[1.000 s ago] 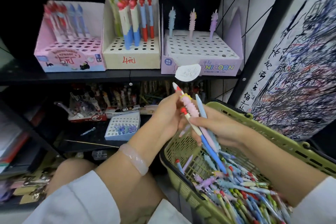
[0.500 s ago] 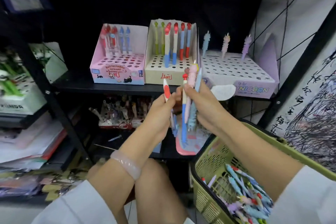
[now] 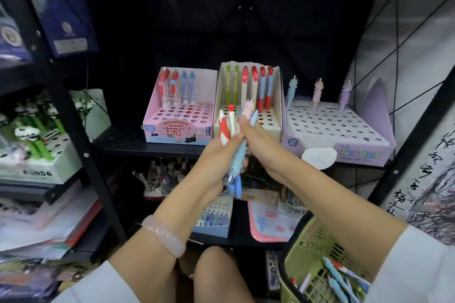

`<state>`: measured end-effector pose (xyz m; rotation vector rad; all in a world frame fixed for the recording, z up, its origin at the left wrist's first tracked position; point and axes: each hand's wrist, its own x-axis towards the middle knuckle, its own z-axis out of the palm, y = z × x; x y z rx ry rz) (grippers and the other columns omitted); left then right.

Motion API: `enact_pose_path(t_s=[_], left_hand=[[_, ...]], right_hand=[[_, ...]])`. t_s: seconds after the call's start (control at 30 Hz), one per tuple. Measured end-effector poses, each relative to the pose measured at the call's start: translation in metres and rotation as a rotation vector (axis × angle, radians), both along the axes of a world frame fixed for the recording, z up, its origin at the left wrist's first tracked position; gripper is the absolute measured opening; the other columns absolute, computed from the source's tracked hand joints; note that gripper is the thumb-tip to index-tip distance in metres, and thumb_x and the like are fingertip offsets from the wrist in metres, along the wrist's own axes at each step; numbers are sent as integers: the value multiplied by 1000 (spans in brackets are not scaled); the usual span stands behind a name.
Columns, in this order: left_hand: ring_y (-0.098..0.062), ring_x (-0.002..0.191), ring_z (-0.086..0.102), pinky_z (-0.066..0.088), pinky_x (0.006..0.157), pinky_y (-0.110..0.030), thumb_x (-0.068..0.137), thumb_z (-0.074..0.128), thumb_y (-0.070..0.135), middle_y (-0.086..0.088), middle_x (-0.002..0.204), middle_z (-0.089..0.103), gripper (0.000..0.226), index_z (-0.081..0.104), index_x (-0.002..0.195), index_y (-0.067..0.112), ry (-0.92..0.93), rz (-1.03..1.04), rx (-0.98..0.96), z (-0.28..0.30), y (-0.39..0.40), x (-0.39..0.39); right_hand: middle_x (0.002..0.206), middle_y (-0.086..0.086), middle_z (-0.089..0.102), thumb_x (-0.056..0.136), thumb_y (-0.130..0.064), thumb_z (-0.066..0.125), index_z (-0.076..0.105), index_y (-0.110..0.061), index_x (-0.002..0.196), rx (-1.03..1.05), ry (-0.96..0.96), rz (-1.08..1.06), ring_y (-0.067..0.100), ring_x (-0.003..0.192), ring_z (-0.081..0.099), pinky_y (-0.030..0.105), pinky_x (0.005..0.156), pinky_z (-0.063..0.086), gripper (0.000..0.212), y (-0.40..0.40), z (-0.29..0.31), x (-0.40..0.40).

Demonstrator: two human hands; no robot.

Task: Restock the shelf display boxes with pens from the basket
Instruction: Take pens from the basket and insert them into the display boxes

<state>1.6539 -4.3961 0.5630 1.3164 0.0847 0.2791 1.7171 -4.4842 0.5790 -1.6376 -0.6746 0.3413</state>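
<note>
Both hands meet in front of the middle shelf around a bunch of pens (image 3: pixel 236 155). My left hand (image 3: pixel 216 157) grips the bunch, with a red-and-white pen (image 3: pixel 223 130) sticking up from it. My right hand (image 3: pixel 258 145) pinches the upper ends of a pink and a blue pen. Three display boxes stand on the shelf: a pink one (image 3: pixel 177 130) on the left, a cream one (image 3: pixel 273 115) in the middle and a purple unicorn box (image 3: pixel 344 130) holding three pens. The green basket (image 3: pixel 307 248) of pens sits at the bottom right.
A black shelf post (image 3: pixel 81 145) rises on the left, with a panda pen box (image 3: pixel 37 155) beyond it. The lower shelf carries a small blue-white pen box (image 3: pixel 214 219) and a pink tray (image 3: pixel 268 224). A scribbled test sheet (image 3: pixel 423 179) hangs on the right. My knee (image 3: pixel 219 275) is below.
Both hands rose with the pens from above the basket to shelf height. The view turned up and left, so the basket dropped to the bottom right corner.
</note>
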Motion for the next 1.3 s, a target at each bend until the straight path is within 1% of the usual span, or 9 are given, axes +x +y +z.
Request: enact_pose_path(t_s=[0.1,0.27,0.37,0.5,0.6,0.77,0.87,1.17,1.3], left_hand=[[-10,44,45,40,42,-20,97,47,21,-4,63,55,17,59,91,12,-10,78,-3,12,8,6],[-17,53,40,37,52,-27,97,47,23,-8,65,47,21,57,87,8,46,135,-49,26,15,11],[-13,48,54,47,49,-22,98,46,19,-5,60,57,24,56,81,5,77,129,-31,30,12,13],[-11,34,51,43,37,-17,98,42,11,-9,53,58,22,56,82,4,69,-5,-188,37,8,11],[-10,35,47,40,38,-18,97,45,13,-2,51,59,12,56,95,6,19,-58,-66,35,5,12],[-6,33,39,35,37,-19,91,51,8,4,46,48,8,51,99,10,17,195,268,40,4,36],[0,36,42,37,38,-16,92,55,20,5,56,47,5,55,97,20,-42,220,383,40,-10,50],[0,35,37,33,36,-15,94,53,22,11,54,62,15,55,107,16,-78,111,371,46,-38,82],[-2,36,37,36,40,-16,95,51,24,11,52,60,19,58,102,9,-74,97,401,57,-46,98]], right_hand=[[108,-5,56,100,-42,28,39,-23,134,-92,-136,-136,8,92,56,26,86,49,40,-8,8,7],[124,9,54,85,-3,61,54,-8,127,-343,-1265,-126,22,109,54,28,88,43,43,-30,14,8],[117,12,63,78,3,64,60,-2,119,-387,-1447,-94,30,101,62,35,85,49,41,-28,17,13],[103,11,66,72,13,65,62,-1,111,-337,-1384,-89,29,87,62,39,67,54,41,-31,18,18],[92,11,63,84,1,53,62,-1,95,-240,-1323,-106,29,84,61,39,67,51,14,-40,21,22],[80,0,64,90,-10,58,55,-22,82,63,-458,-318,9,72,65,22,69,54,15,-47,41,36],[76,1,63,91,-7,56,59,-15,86,184,-219,-223,1,63,63,15,63,53,10,-54,46,45],[85,3,66,96,-24,49,59,-11,98,269,-54,-299,6,66,65,18,62,53,16,-87,60,86],[81,7,68,98,-21,47,55,-8,96,215,-205,-430,10,60,66,17,55,52,15,-98,87,117]])
